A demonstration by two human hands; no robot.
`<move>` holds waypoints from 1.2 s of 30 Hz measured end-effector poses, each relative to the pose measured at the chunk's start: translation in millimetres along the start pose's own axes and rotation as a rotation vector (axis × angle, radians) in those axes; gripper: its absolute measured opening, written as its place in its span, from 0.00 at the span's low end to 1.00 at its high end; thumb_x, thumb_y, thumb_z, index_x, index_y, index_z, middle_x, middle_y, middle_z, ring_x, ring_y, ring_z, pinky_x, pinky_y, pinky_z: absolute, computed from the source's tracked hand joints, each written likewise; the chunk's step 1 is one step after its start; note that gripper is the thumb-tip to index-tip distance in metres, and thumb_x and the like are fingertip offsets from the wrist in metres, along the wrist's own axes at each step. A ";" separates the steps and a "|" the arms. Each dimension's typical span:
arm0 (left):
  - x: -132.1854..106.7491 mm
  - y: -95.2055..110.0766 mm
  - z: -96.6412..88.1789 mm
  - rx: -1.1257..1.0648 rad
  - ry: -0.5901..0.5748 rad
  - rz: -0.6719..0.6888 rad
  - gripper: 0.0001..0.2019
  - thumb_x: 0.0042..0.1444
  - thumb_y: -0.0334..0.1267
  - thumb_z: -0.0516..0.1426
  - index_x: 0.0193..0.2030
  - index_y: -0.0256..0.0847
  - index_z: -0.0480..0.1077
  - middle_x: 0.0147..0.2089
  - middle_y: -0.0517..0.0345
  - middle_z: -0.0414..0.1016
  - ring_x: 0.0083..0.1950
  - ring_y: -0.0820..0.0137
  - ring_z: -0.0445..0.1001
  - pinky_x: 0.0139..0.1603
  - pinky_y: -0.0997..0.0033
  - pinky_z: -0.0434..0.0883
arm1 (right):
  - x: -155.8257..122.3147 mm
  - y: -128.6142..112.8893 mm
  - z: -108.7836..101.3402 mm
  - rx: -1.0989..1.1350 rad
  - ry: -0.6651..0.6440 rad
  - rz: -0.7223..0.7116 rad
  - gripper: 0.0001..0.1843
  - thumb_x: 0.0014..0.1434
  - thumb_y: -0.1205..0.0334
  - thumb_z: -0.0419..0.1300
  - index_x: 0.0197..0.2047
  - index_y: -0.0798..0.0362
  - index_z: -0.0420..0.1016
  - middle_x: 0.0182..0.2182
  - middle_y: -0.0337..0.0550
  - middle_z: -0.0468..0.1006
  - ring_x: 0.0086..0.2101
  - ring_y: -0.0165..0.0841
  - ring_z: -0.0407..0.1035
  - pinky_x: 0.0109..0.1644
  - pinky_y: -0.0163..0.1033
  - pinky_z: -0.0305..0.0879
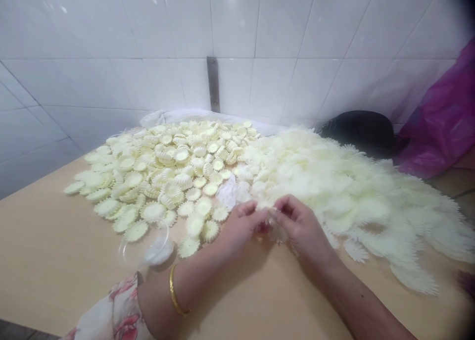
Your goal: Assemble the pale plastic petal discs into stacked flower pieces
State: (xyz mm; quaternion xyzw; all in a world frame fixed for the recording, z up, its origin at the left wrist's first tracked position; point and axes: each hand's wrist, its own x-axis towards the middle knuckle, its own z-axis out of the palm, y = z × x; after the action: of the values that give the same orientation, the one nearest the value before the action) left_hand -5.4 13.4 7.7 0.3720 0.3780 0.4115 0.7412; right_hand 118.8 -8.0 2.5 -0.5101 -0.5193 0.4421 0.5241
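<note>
My left hand (240, 227) and my right hand (301, 227) meet near the middle of a tan table (55, 261), fingertips pinched together on a small pale flower piece (270, 216) between them. Left of my hands lies a spread of several round cream flower pieces with ridged rims (166, 171). To the right is a heap of thin, pale, fringed petal sheets (352, 191). My left wrist wears a gold bangle (174, 293), and a floral sleeve shows at the bottom edge.
A small clear plastic cup (146, 248) lies on the table beside my left forearm. White tiled walls (111, 58) close the back and left. A black bag (361, 129) and magenta plastic sheeting (445, 117) sit at the far right.
</note>
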 end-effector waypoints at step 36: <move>4.7 -3.9 -11.1 0.317 0.098 0.212 0.14 0.48 0.45 0.57 0.21 0.36 0.65 0.21 0.59 0.66 0.22 0.78 0.61 0.25 0.75 0.59 | 0.3 -4.1 -4.1 -0.433 0.232 -0.255 0.11 0.54 0.59 0.55 0.23 0.53 0.63 0.19 0.35 0.63 0.23 0.28 0.58 0.26 0.34 0.56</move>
State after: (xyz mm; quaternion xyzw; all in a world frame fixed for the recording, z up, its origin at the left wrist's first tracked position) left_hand -12.0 18.7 -1.8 0.5011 0.4326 0.4401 0.6067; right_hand 122.6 -8.4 6.8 -0.5880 -0.5982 0.1901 0.5102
